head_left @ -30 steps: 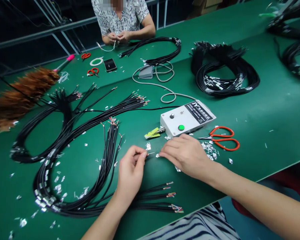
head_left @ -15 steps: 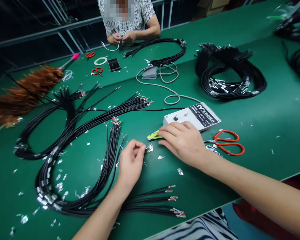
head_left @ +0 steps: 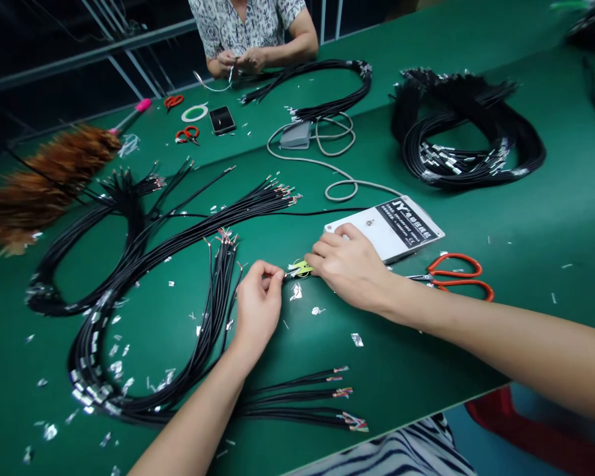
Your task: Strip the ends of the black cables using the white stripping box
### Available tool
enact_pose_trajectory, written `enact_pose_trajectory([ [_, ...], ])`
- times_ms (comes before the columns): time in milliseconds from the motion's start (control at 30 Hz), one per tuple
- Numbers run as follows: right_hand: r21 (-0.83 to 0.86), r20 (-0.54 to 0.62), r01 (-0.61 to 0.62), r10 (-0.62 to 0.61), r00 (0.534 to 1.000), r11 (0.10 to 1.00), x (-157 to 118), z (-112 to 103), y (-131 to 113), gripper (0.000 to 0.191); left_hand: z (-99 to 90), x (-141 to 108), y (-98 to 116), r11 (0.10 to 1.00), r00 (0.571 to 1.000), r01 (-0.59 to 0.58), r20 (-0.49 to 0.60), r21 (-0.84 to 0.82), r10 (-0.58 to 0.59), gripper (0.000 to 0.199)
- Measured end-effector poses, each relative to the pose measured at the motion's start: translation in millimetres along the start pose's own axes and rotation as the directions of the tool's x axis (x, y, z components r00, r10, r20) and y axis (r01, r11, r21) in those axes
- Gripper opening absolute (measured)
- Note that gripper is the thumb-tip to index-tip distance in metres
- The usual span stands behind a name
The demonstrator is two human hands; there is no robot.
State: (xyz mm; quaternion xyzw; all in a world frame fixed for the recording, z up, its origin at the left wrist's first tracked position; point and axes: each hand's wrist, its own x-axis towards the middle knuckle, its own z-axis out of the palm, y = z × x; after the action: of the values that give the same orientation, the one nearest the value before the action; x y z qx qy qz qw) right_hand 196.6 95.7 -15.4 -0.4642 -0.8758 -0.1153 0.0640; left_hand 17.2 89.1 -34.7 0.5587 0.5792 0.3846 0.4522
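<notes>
1. Dim metal railings stand behind the green table [head_left: 307, 350]; we look across it from its near edge, and a feather duster [head_left: 54, 182] lies towards its far left corner.
2. Along the left side we see black cables [head_left: 151, 261] in loose loops, silvery scraps scattered among them.
3. Moving right, our left hand [head_left: 260, 301] holds thumb and forefinger pressed together on a dark cable end [head_left: 286, 274], which points right, away from the near-left part of the table.
4. Just right of those fingertips lies the yellow-green clip [head_left: 301, 268], its long axis running roughly left to right, nearly in line with the cable end. Pale strands reach its left tip; whether they sit between its two halves, we cannot tell.
5. Our right hand [head_left: 350, 271] is the nearer one, touching the clip: its fingers bend together around the right end, though how hard they squeeze is hidden.
6. Behind that hand, the white box [head_left: 384, 228] slants towards the far right corner.
7. Farther right, orange-handled scissors [head_left: 455, 256] lie nearer the near edge.
</notes>
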Motion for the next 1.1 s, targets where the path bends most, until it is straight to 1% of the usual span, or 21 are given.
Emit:
enact_pose_trajectory([
  [267, 0.002, -0.011, 0.008, -0.008, 1.0, 1.0, 0, 0, 3, 0.019, 4.7, 3, -1, 1.0, 1.0, -0.001, 0.002, 0.022, 0.001, 0.01],
  [367, 0.006, 0.002, 0.001, -0.001, 1.0, 1.0, 0, 0, 2, 0.019, 5.2, 4, 0, 1.0, 1.0, 0.0, 0.002, 0.028, 0.0, 0.011],
  [567, 0.035, 0.064, -0.027, 0.025, 0.998, 0.999, 1, -3, -1, 0.011, 6.4, 4, 0, 0.999, 1.0, -0.004, 0.0, 0.048, 0.004, 0.01],
  [633, 0.066, 0.056, -0.023, 0.019, 0.998, 0.998, -2, -7, 1, 0.006, 6.3, 4, 0, 0.998, 1.0, -0.008, 0.003, 0.06, 0.008, 0.01],
  [700, 0.127, -0.012, -0.023, 0.025, 1.0, 0.992, -10, -13, 5, 0.01, 5.7, 3, -1, 0.997, 1.0, -0.014, 0.005, 0.07, 0.013, 0.01],
  [767, 0.2, -0.142, -0.058, 0.088, 0.986, 0.978, -26, -20, 11, 0.015, 4.7, 3, -2, 0.997, 1.0, -0.019, 0.006, 0.077, 0.019, 0.011],
  [800, 0.241, -0.217, -0.097, 0.151, 0.964, 0.966, -36, -23, 14, 0.014, 4.1, 3, -2, 0.997, 1.0, -0.022, 0.007, 0.079, 0.021, 0.011],
  [833, 0.283, -0.292, -0.142, 0.226, 0.93, 0.949, -47, -25, 16, 0.013, 3.6, 3, -3, 0.996, 1.0, -0.024, 0.007, 0.08, 0.024, 0.011],
  [867, 0.325, -0.348, -0.187, 0.301, 0.888, 0.927, -59, -25, 17, 0.012, 3.2, 3, -3, 0.996, 1.0, -0.028, 0.008, 0.08, 0.027, 0.012],
  [900, 0.352, -0.379, -0.216, 0.35, 0.857, 0.911, -69, -25, 17, 0.012, 2.9, 3, -3, 0.996, 0.999, -0.031, 0.009, 0.08, 0.031, 0.012],
  [933, 0.368, -0.389, -0.216, 0.361, 0.848, 0.904, -79, -24, 16, 0.013, 2.8, 3, -3, 0.996, 0.999, -0.035, 0.009, 0.081, 0.035, 0.012],
  [1000, 0.381, -0.376, -0.2, 0.349, 0.859, 0.903, -92, -18, 11, 0.017, 3.1, 3, -2, 0.996, 0.999, -0.042, 0.008, 0.085, 0.042, 0.012],
  [1100, 0.339, -0.363, -0.216, 0.339, 0.868, 0.916, -98, -10, 3, 0.02, 3.5, 3, -1, 0.994, 0.999, -0.047, 0.005, 0.102, 0.047, 0.012],
])
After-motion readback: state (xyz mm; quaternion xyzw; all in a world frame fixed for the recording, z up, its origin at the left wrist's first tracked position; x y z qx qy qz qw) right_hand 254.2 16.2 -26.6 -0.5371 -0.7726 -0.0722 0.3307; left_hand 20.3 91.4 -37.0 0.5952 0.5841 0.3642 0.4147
